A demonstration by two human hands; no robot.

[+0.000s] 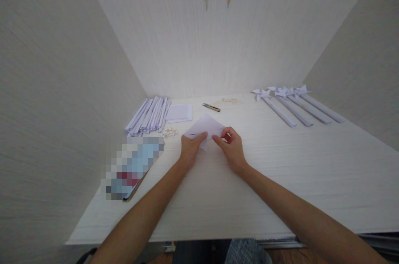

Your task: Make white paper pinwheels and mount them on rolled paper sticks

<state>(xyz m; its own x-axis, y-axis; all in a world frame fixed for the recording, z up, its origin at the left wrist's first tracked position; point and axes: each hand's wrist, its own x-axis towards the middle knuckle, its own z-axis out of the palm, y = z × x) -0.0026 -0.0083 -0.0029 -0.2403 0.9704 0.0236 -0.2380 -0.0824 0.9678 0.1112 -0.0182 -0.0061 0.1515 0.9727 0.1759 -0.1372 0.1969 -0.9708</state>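
A white sheet of paper (205,124) with slits or creases near its corners is held up above the middle of the table, turned so that one corner points away from me. My left hand (190,147) is closed on its left side, with the thumb on top. On the right corner my right hand (230,143) is closed, pinching the edge between thumb and fingers. Part of the paper near me hangs down between the hands. Its underside is hidden.
Rolled paper sticks (152,116) lie in a pile at left, beside stacked paper squares (180,113). Thread snips (212,107) lie beyond my hands. Several paper pinwheels on sticks (285,108) rest at right. Small pale bits (170,132) and a blurred-out device (135,168) are at left.
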